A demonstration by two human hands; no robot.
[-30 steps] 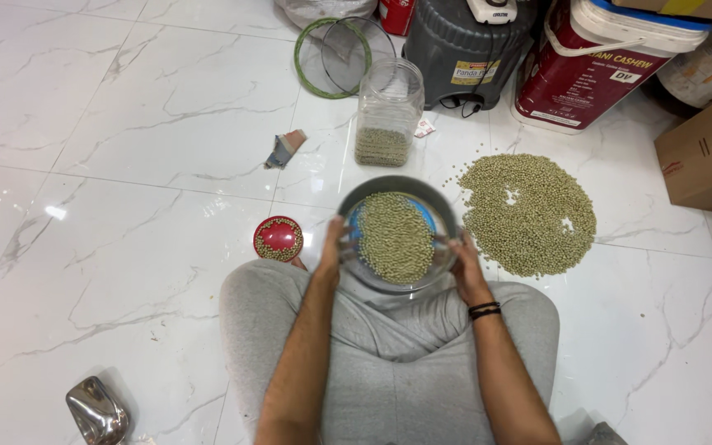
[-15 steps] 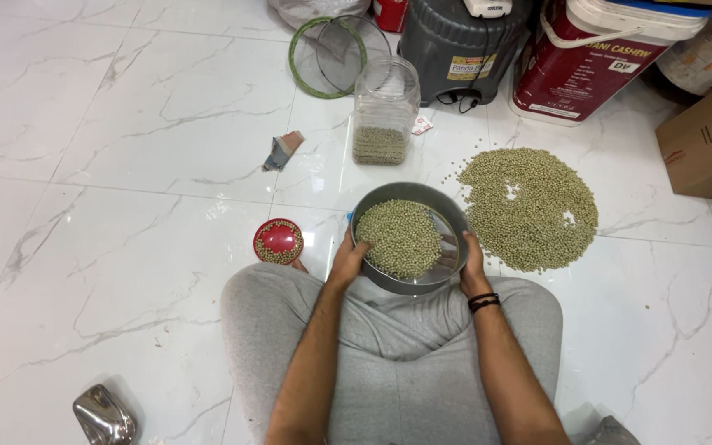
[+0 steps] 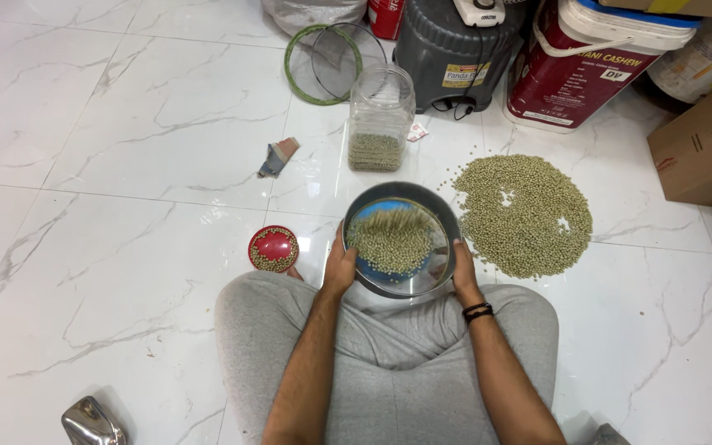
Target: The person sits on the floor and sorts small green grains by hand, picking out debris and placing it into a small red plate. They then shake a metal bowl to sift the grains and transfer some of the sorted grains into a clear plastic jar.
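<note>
Two hands grip one round metal sieve (image 3: 401, 239) over my lap: I see the left hand (image 3: 340, 268) curled around its left rim and the right hand (image 3: 462, 272) closed on the right rim, a dark band on that wrist. Green peas (image 3: 389, 243) fill the sieve, blurred toward its far edge. I am sitting cross-legged in grey trousers on a white marble floor (image 3: 125, 165). Right of the sieve, a wide heap (image 3: 525, 214) of the same peas lies loose on the tiles. Near my left knee sits a small red lid (image 3: 274, 249) with a few peas in it. Farther off stands a clear jar (image 3: 381, 117), peas only at its bottom, and beyond it a green-rimmed sieve (image 3: 331, 58), a grey appliance (image 3: 451, 45), a red and white bucket (image 3: 587, 70) and a cardboard box (image 3: 706, 144) at far right.
</note>
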